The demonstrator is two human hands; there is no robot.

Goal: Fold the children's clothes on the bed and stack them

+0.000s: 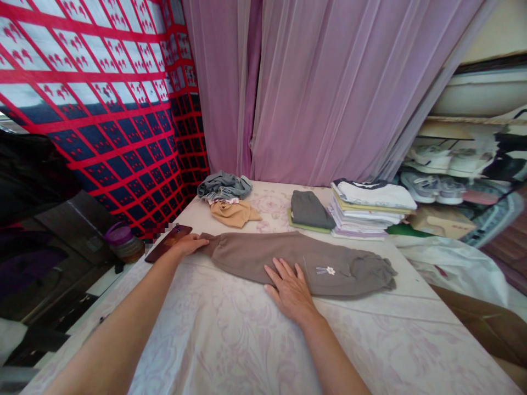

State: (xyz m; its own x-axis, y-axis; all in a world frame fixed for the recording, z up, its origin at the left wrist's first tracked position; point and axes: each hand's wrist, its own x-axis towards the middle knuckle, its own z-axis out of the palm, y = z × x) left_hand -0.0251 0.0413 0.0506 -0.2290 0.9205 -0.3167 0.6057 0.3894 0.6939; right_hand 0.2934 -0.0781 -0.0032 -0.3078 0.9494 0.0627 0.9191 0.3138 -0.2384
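A pair of brown-grey trousers lies folded lengthwise across the patterned cloth, its gathered waist to the right and its ribbed cuff to the left. A small white flower decoration shows near the waist end. My left hand is at the cuff, fingers closed on its edge. Flat on the middle of the trousers rests my right hand, palm down with the fingers spread, touching the lower edge. Just left of my left hand is a dark phone.
Behind the trousers are a crumpled heap of grey and tan clothes, folded dark grey clothing and a stack of folded light clothes. A purple curtain hangs at the back. Shoes stand on the right-hand shelf.
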